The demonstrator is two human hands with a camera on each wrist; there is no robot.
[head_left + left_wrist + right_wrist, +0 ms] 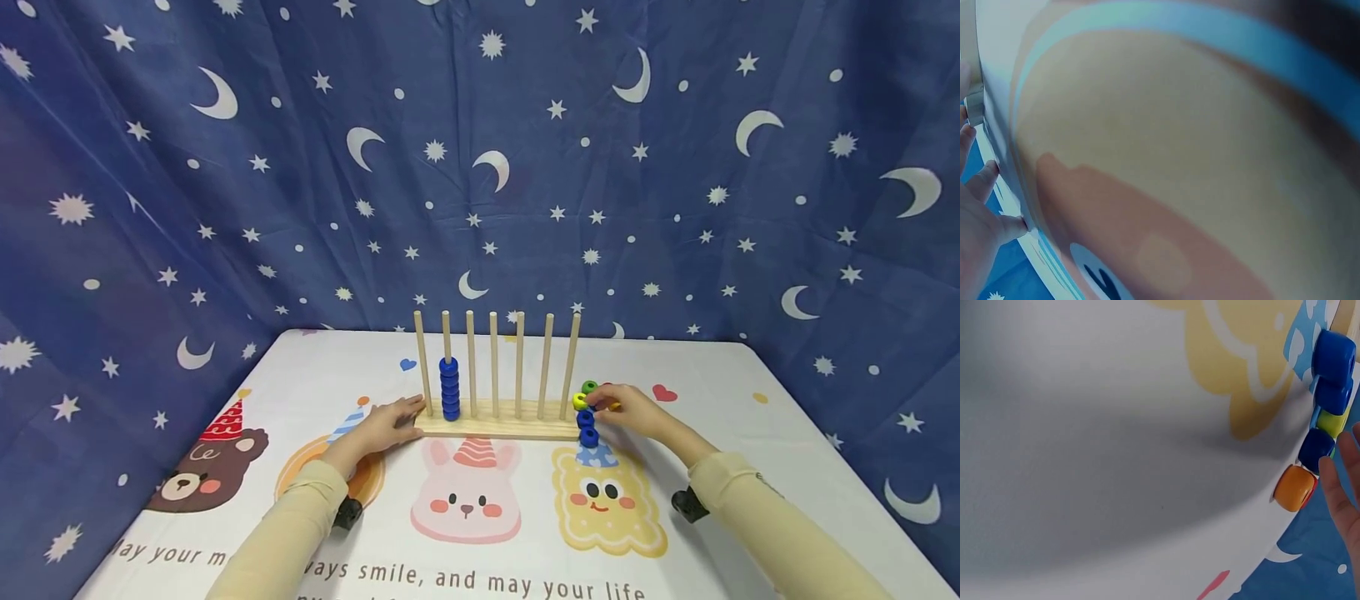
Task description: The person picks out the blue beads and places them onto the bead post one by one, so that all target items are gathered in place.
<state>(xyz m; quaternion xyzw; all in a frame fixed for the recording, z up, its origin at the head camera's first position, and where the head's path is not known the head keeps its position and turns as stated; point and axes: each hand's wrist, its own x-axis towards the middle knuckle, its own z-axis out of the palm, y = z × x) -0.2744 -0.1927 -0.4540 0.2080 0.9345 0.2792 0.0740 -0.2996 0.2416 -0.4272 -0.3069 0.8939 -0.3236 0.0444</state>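
Observation:
A wooden bead rack (498,429) with a row of upright pegs stands on the table. The second peg from the left carries a stack of blue beads (450,390); the other pegs are bare. My left hand (382,427) rests by the rack's left end, its fingers spread and reaching the base. At the right end, my right hand (628,408) reaches over loose beads, fingertips beside a dark blue bead (1317,450); whether they touch it is unclear. Near it lie more blue beads (588,437), a yellow bead (580,401), a green bead (590,387) and an orange bead (1294,487).
The white tablecloth (540,475) is printed with cartoon figures and lettering. A dark blue curtain (480,183) with moons and stars hangs behind the table and along its sides. Something red shows partly behind the orange bead in the right wrist view.

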